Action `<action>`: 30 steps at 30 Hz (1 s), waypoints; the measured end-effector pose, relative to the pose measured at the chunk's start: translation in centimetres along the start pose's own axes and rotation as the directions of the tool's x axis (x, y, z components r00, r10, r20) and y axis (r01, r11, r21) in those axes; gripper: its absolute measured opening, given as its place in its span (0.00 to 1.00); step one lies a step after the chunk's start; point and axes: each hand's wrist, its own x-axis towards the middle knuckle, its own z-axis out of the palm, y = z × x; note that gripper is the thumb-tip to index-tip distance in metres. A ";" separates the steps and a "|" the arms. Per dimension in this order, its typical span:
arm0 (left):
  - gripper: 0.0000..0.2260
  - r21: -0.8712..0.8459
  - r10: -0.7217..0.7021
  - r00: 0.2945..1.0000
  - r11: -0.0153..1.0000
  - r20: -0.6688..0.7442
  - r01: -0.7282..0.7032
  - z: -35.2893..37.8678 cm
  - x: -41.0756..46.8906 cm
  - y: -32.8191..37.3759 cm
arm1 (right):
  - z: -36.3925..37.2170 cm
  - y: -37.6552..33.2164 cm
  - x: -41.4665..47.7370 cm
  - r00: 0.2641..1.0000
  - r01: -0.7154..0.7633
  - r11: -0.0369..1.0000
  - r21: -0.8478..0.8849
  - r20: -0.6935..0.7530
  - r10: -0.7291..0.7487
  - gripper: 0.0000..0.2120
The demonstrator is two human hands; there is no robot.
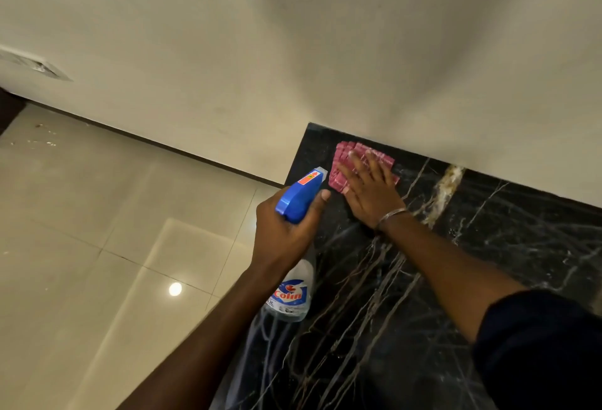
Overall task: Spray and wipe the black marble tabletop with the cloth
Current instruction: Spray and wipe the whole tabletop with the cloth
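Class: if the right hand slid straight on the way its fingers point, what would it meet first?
Probably the cream wall at the back edge of the tabletop, near its left corner; the pink cloth under the right hand would arrive first.

A home interior: glossy tiled floor (97, 214), plain wall (228, 51), black marble tabletop (423, 279).

The left hand (286, 229) is curled round the neck of the bottle (301, 196), thumb up beside the spray head, over the left edge of the tabletop (439, 279). Its bare forearm runs down to the lower edge of the view. The right hand (368, 191) lies flat, fingers spread, pressing the cloth (342, 157) at the far left corner. A bangle (392, 214) circles that wrist, and a dark sleeve (537, 344) covers the upper arm.
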 end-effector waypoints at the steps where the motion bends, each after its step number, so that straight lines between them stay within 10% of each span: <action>1: 0.10 -0.002 -0.011 1.000 1.000 0.012 0.011 0.0 0.1 0.0 | 0.5 -0.9 -1.3 1.000 0.029 1.000 0.006 -0.002 -0.029 0.29; 7: 0.09 0.029 -0.065 0.996 0.998 0.057 0.063 0.2 0.2 -0.6 | 0.8 1.0 -5.3 0.954 0.295 0.955 -0.026 0.059 -0.293 0.26; 18: 0.10 0.055 -0.073 0.990 0.996 0.118 0.067 0.4 -0.2 -0.4 | -0.7 3.0 -1.5 0.991 -0.132 0.990 0.053 0.032 0.130 0.29; 26: 0.11 0.105 -0.095 0.982 0.991 0.163 0.078 0.1 -1.6 -1.0 | 0.9 4.0 -6.7 0.977 0.196 0.980 -0.045 0.095 -0.191 0.27; 30: 0.09 0.115 -0.102 0.980 0.990 0.171 0.083 -1.0 -2.2 -1.2 | -1.3 9.3 -3.4 0.988 -0.098 0.994 -0.039 0.115 0.102 0.29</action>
